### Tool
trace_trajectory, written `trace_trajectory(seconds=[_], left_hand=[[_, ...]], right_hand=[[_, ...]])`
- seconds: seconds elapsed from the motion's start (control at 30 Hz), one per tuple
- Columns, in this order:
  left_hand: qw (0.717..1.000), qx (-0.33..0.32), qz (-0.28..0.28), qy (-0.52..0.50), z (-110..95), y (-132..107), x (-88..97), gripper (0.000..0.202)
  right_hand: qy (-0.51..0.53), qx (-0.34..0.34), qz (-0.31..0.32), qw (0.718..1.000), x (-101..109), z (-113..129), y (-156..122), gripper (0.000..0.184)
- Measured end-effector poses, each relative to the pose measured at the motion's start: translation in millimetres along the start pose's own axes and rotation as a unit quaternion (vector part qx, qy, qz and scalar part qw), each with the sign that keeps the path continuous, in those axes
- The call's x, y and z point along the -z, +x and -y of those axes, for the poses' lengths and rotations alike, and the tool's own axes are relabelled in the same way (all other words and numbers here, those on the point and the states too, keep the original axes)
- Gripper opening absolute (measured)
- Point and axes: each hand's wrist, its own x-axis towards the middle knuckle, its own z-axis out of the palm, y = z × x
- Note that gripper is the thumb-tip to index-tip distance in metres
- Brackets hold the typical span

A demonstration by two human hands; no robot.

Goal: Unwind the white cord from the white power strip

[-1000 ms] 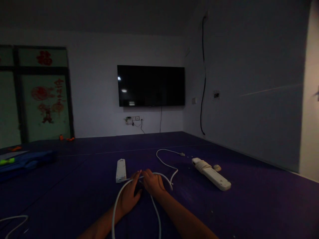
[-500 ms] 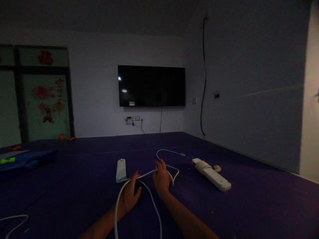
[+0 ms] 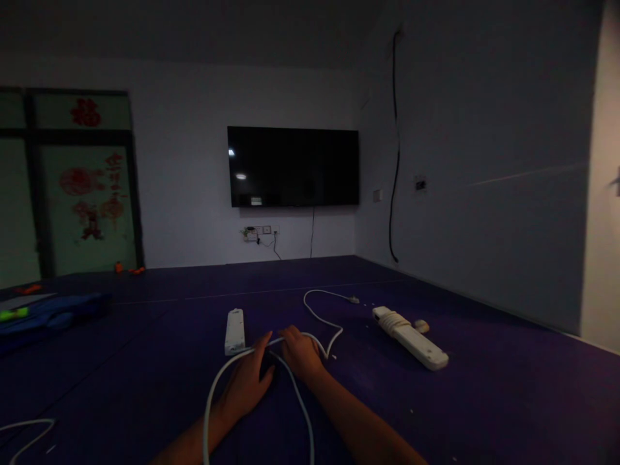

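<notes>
A white cord (image 3: 213, 382) rises in a big loop in front of me and leads to a white power strip (image 3: 235, 332) lying beyond my hands. My left hand (image 3: 245, 382) has its fingers hooked over this cord near the strip, the thumb held apart. Close by on the right, my right hand (image 3: 301, 354) is closed round the same cord, its fingertips partly hidden. From there the cord winds away over the purple floor to its plug (image 3: 354, 299). Another power strip (image 3: 411, 339), with its cord wrapped round one end, lies to the right.
The purple floor mat (image 3: 368, 400) carries small white scraps. Blue cloth (image 3: 62, 311) lies at the left, and a white cable end (image 3: 33, 423) at lower left. A television (image 3: 293, 166) hangs on the far wall; a black cable (image 3: 396, 161) runs down the right wall.
My right hand has come left and down along the cord, closer to my left hand. The near loop has swung a little left. Both power strips stay put.
</notes>
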Motion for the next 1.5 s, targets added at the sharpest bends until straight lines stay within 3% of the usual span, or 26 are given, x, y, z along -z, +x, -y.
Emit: trace_trajectory(seconds=[0.1, 0.2, 0.43, 0.67, 1.1, 1.5], left_hand=[[1.0, 0.017, 0.009, -0.006, -1, 0, 0.6, 0.064], [1.0, 0.025, 0.01, -0.006, -5, 0, 2.8, 0.064], [0.999, 0.023, 0.036, 0.008, -10, 0, 5.9, 0.064], [0.998, 0.021, 0.063, 0.009, -12, 1, 7.7, 0.063], [0.998, 0.034, 0.043, -0.007, -5, 1, 3.4, 0.06], [0.997, 0.047, 0.06, -0.012, -8, 1, 6.2, 0.063]], right_hand=[[-0.017, 0.042, 0.03, 0.998, 0, 5, 0, 0.028], [-0.011, 0.033, 0.016, 0.999, 0, 6, 0, 0.03], [0.008, -0.115, -0.088, 0.989, -5, -3, 2, 0.035], [-0.002, -0.193, -0.125, 0.973, -6, -5, 3, 0.035], [0.011, -0.093, -0.035, 0.995, -5, -7, 2, 0.03], [0.011, -0.094, -0.025, 0.995, -4, -7, 3, 0.029]])
